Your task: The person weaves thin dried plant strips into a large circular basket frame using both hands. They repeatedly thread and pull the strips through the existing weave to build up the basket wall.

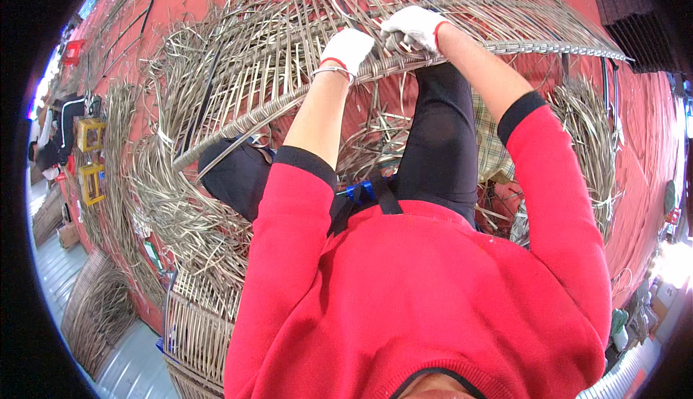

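A large curved wicker panel point(281, 59) of beige-grey strands lies across my lap, with a thick braided rim point(267, 110) along its near edge. My left hand point(348, 49), in a white glove with a red cuff, is closed at the panel just beyond the rim, its fingertips mostly hidden. A little to its right, my right hand point(413, 26), also gloved in white, curls its fingers around wicker strands just above the rim. Loose strand ends fan out around both hands and past the panel's far side.
Bundles of loose strands point(588, 132) lie at the right, with another heap point(195, 226) at the left. Another wicker piece point(198, 327) stands near my left side. Yellow crates point(91, 135) and a person in dark clothes point(65, 128) are at far left. Red sheeting point(642, 153) covers the floor.
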The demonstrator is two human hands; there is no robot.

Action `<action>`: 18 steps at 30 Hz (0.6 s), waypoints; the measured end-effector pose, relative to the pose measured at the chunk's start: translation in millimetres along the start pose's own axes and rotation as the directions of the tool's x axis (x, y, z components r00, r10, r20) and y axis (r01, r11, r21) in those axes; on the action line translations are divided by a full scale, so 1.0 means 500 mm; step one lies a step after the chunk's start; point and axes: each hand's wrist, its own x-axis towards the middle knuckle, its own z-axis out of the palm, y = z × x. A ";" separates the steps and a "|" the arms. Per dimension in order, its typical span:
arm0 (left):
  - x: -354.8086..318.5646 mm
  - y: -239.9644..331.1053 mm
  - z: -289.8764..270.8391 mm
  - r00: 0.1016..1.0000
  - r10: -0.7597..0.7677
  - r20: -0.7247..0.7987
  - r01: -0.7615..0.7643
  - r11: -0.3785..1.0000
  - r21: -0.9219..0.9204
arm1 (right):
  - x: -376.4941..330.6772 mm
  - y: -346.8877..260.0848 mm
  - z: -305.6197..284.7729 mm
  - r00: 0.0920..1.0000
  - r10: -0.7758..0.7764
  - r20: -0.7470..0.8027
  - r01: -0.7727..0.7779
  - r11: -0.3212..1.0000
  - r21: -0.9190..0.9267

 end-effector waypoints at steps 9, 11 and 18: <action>-0.061 0.019 -0.033 0.970 -0.243 -0.011 0.127 0.546 -0.828 | 0.096 -0.028 0.025 0.993 -0.002 0.119 0.075 0.786 -0.613; -0.074 0.025 -0.058 0.990 -0.138 -0.022 0.080 0.690 -0.719 | 0.104 -0.030 0.020 0.987 0.052 0.155 0.037 0.851 -0.523; -0.076 0.022 -0.071 1.000 0.022 0.000 -0.017 0.795 -0.607 | 0.136 -0.022 0.032 0.941 0.327 0.083 -0.295 0.916 -0.271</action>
